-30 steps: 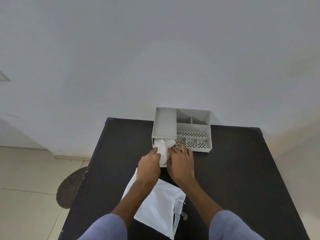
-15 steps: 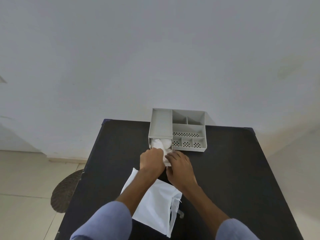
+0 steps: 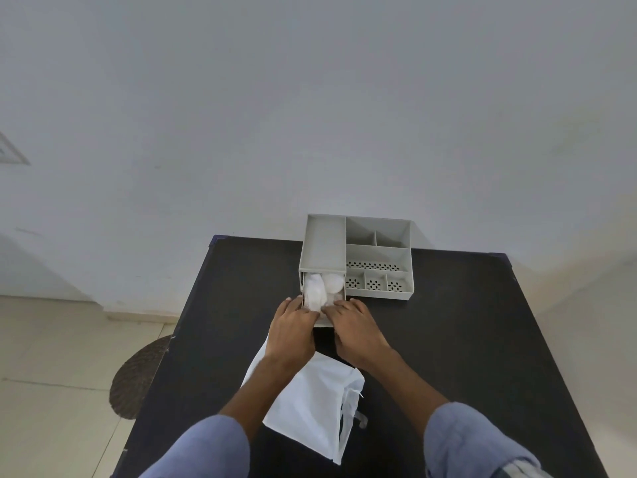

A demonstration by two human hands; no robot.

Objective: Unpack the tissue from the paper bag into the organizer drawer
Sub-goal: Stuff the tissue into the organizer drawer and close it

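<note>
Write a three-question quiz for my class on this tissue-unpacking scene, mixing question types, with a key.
1. True or false: the drawer of the organizer is pulled out toward the person.
2. Where does the paper bag lie? A) inside the organizer B) flat on the table, under the forearms C) on the floor
3. Fill in: the tissue sits in the ____.

Key
1. True; the left hand and right hand rest at its front.
2. B
3. drawer

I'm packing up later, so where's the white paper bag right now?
In the head view, the paper bag lies flat on the black table, near the front edge, under the forearms and in front of the organizer drawer.
</note>
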